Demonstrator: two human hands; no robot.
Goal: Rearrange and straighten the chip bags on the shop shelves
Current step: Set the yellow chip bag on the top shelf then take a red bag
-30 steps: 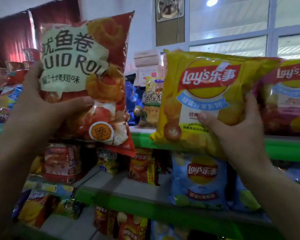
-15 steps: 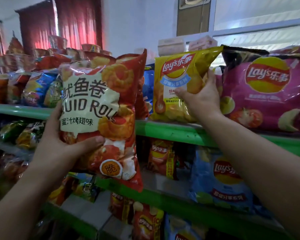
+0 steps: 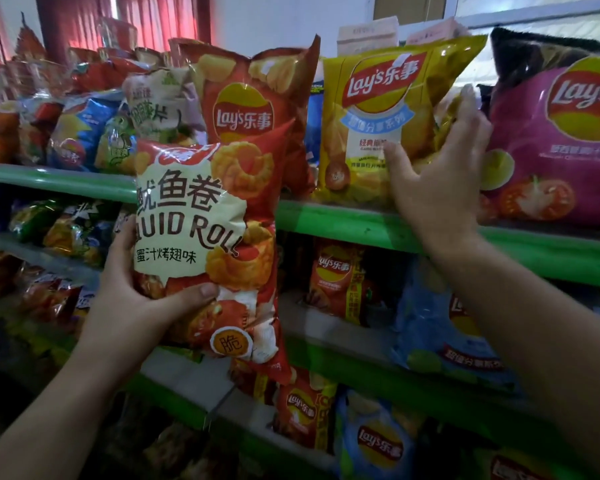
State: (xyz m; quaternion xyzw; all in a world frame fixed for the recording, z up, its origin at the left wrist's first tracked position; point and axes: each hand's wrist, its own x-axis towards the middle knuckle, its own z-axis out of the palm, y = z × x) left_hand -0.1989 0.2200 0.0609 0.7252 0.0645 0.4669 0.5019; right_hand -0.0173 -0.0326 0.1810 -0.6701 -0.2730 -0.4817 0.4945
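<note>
The squid roll bag (image 3: 201,237) is up in the air in front of the shelves, a little to the 9 o'clock side of the middle of the view. It stands almost straight. The left hand (image 3: 136,292) holds it low on its 9 o'clock edge, with the thumb curled across the front and the fingers hidden behind.

I think this bag is light and puffy, full of air. The snacks inside would break easily, and the shiny skin could slip. So it is best held softly by the side or the bottom, not squeezed in the middle.

At 12 o'clock from it, a red Lay's bag (image 3: 250,105) stands on the top green shelf (image 3: 343,223). At 2 o'clock stands a yellow Lay's bag (image 3: 371,126), leaning a bit. The right hand (image 3: 437,174) lies on its lower 3 o'clock side. Its fingers are straight and spread, and its thumb rests on the front. I think it is pushing the bag straight.

A pink Lay's bag (image 3: 551,140) is just beside the yellow one, at 3 o'clock. One shelf down, at 5 o'clock from the right hand, a blue Lay's bag (image 3: 440,323) leans.
</note>
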